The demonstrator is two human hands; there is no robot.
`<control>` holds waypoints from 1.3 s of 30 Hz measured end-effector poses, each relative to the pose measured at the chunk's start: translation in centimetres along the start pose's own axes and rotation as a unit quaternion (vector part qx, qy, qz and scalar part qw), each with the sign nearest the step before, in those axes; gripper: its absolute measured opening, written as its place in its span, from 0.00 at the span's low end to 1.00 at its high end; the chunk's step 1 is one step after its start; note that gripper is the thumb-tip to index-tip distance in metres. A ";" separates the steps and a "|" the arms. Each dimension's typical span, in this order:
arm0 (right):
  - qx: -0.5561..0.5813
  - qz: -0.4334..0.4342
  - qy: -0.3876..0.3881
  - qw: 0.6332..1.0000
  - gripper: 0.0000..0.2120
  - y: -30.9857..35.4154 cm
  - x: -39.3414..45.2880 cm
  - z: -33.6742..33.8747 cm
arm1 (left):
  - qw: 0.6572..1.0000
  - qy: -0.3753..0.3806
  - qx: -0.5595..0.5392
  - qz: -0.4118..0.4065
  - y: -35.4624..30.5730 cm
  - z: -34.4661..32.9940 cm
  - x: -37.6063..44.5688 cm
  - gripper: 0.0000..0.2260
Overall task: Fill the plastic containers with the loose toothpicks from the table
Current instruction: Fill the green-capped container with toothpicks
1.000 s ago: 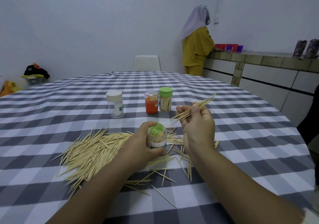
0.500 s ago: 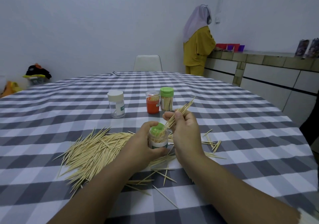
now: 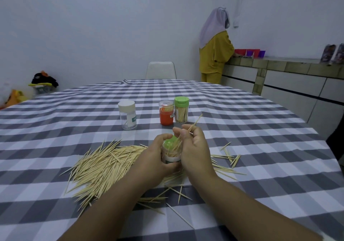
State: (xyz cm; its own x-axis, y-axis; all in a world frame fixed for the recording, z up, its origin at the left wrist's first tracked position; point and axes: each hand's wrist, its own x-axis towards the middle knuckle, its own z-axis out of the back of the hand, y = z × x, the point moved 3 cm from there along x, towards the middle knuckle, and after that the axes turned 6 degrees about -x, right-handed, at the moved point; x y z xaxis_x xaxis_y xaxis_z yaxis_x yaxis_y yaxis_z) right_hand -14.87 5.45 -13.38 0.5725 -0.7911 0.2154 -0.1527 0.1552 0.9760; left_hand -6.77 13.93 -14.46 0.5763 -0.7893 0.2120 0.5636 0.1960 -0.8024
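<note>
Pinched between thumb and fingers, a small bunch of toothpicks [image 3: 183, 137] hangs from the right hand [image 3: 193, 147], tips angled down into the open mouth of the clear container [image 3: 172, 152]. The left hand [image 3: 154, 159] wraps round that container and holds it upright on the checked tablecloth [image 3: 260, 147]. The step in hand looks like feeding this bunch in; the next move probably calls for letting go once the tips sit inside, then reaching for more. Left of the container lies the big loose pile [image 3: 104, 166]; a few strays [image 3: 229, 156] lie to its right. Beyond it stand the white-capped jar [image 3: 128, 114], orange jar [image 3: 166, 112] and green-capped jar [image 3: 181, 109], well apart from the hands. Table edges are far off on every side, so there is open room.
</note>
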 end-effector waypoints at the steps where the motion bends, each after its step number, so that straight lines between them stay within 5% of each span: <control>1: -0.007 0.001 0.002 1.000 0.03 0.0 0.0 0.0 | 1.000 -0.001 0.002 0.000 0.0 0.0 0.0 0.33; 23: -0.086 -0.064 0.036 0.994 0.11 1.1 0.9 1.5 | 1.000 0.009 -0.021 0.019 0.0 0.0 0.0 0.34; 27: -0.188 -0.039 0.013 0.981 0.12 2.4 2.2 4.0 | 0.999 0.009 -0.015 0.031 -0.1 0.2 0.1 0.35; 30: -0.366 -0.035 0.029 0.929 0.14 1.8 4.0 6.7 | 0.999 0.010 -0.015 0.037 -0.1 0.2 0.1 0.34; 34: -0.617 -0.084 0.144 0.769 0.26 -0.3 5.5 9.0 | 0.999 0.010 -0.013 0.040 -0.1 0.2 0.0 0.34; 39: -0.713 -0.126 0.193 0.663 0.21 -0.9 6.3 10.2 | 0.999 0.013 -0.013 0.042 -0.2 0.1 -0.2 0.34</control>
State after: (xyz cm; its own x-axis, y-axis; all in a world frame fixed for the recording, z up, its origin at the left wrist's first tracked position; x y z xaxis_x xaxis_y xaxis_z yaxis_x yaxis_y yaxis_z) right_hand -19.33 -5.77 -13.25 0.6410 -0.7304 -0.2360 0.7451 0.6659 -0.0376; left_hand -6.91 14.11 -14.25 0.6046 -0.7860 0.1293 0.4984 0.2466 -0.8311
